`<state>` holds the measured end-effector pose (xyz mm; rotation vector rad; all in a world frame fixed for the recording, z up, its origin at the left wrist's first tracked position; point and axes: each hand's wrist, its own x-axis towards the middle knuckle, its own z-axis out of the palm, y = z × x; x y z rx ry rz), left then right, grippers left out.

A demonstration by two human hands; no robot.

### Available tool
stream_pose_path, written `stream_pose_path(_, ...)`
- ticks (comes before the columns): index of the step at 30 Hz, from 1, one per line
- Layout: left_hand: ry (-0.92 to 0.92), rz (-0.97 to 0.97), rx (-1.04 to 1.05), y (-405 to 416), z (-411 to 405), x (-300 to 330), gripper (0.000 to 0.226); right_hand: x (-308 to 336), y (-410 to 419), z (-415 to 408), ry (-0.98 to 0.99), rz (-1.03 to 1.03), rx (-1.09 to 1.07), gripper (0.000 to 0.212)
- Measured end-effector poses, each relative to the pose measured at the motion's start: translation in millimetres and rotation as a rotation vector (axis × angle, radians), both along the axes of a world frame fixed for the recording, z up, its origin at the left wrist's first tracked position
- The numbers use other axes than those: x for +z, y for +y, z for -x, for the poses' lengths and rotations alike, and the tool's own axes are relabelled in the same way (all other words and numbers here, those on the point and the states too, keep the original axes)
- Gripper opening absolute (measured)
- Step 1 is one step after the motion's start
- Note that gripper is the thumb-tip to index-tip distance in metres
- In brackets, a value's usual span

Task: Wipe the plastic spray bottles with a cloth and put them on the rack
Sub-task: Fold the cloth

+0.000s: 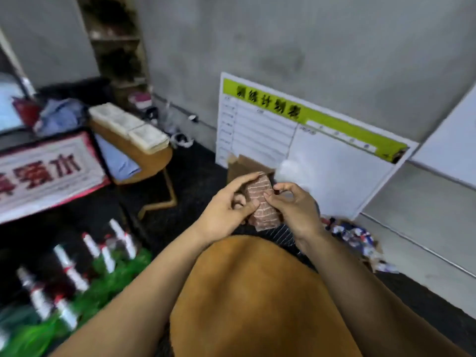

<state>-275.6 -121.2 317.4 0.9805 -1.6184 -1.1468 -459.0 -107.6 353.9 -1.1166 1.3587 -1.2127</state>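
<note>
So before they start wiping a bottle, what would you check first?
1. Cloth in hand: ok, the left hand and right hand both pinch the folded pinkish cloth.
2. Bottle in hand: not ok, neither hand holds one.
3. Bottles nearby: ok, white spray bottles stand low on the left by green netting.
4. Bottles dirty or clean: cannot tell, too blurred.
5. Rack ready: cannot tell.
</note>
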Motion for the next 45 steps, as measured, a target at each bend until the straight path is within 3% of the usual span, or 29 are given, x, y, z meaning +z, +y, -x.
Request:
stream_pose_path(4,-0.058,-0.122,0.137,36.3,-65.5,-81.1,0.032,-82.7,5.5,-64.3,0.081,-0.184,0.177,0.015)
stream_pose_path(8,-0.035,-0.316,0.260,75.3,-127.9,-163.3,0.038,-166.8,16.7,-128.0,0.111,-0.345,0.337,0.015)
stream_pose_path(16,-0.008,-0.584,0.501,121.1,-206.4,-279.4,0.048,-266.9,33.8,-222.6,0.272,-0.538,0.559,0.041)
stream_pose_path(21,-0.088,-0.641,0.546,103.4,-231.7,-315.2,0.047,-301.5,15.6,-255.7,0.519,-0.346,0.661,0.049)
stream_pose_path(27,-0.258,-0.658,0.530,64.5,-239.8,-339.2,0.062,-344.5,-13.9,-262.7,0.828,-0.024,0.631,0.054)
stream_pose_path(37,-0.423,-0.615,0.603,49.2,-235.3,-352.7,0.044,-394.9,-20.8,-243.6,1.008,0.317,0.748,0.042)
stream_pose_path(41,-0.483,-0.572,0.594,50.3,-231.4,-360.5,0.038,-387.9,-22.2,-239.1,1.147,0.399,0.814,0.048)
stream_pose_path(45,-0.502,-0.508,0.607,47.6,-229.3,-368.4,0.037,-383.1,-23.6,-244.0,1.197,0.465,0.843,0.041)
